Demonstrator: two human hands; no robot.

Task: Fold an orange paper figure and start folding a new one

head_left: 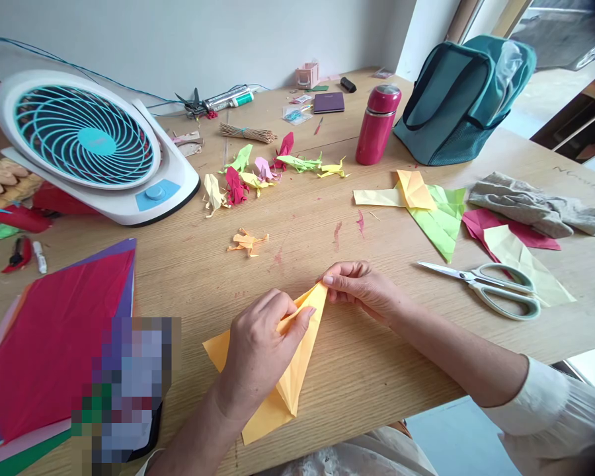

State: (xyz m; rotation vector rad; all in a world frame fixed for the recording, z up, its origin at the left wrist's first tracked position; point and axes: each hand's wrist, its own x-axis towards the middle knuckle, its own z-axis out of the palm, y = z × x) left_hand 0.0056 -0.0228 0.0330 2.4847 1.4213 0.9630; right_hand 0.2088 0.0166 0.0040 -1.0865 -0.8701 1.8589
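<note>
A partly folded sheet of orange-yellow paper (297, 370) lies on the wooden table (188, 277) near its front edge. My left hand (260, 347) rests on the sheet with thumb and fingers pinched on a raised fold. My right hand (359, 287) pinches the sheet's pointed top corner from the right. Both hands are closed on the paper.
A small orange folded figure (248, 242) lies just beyond the hands, with several coloured folded figures (258, 175) further back. Scissors (490, 285) and paper scraps (436, 211) lie right. A fan (89, 142), red bottle (377, 124), teal bag (461, 99) and a stack of coloured sheets (54, 337) surround.
</note>
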